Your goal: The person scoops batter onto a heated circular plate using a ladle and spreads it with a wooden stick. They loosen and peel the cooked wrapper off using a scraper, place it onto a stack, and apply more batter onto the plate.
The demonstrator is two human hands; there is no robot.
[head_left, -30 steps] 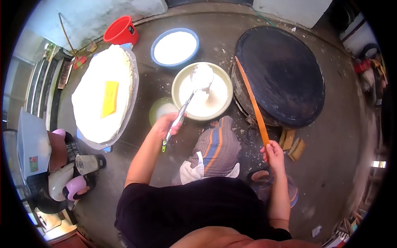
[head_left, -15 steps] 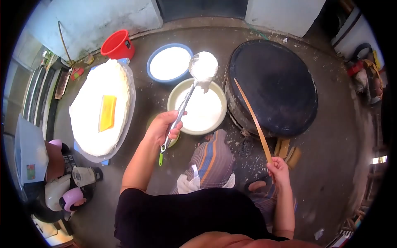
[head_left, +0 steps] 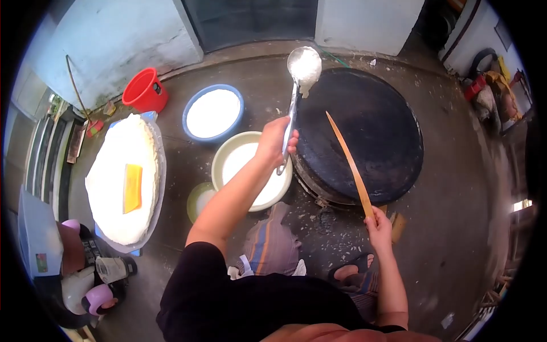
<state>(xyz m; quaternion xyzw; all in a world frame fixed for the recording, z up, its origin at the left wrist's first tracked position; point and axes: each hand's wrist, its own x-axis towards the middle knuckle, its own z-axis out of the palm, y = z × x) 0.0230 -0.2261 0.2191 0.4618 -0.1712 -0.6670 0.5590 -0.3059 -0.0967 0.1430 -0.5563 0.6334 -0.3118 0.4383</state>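
Observation:
My left hand is closed round the handle of a metal ladle. White batter fills the ladle's bowl and hangs from its lip, over the far left edge of a large round black griddle. In my right hand is the lower end of a long, thin wooden spreader, its pointed tip above the griddle. Beneath my left forearm stands a cream basin of white batter, partly hidden by the arm.
A blue basin of white batter stands behind the cream one. To the left, a stack of pale flat sheets carries a yellow scraper. A red bucket is by the wall, and a small green bowl sits near my knee.
My left hand has carried the loaded ladle right and forward, from above the cream basin to the griddle's edge. My right hand keeps the wooden spreader over the griddle. The view has shifted slightly.

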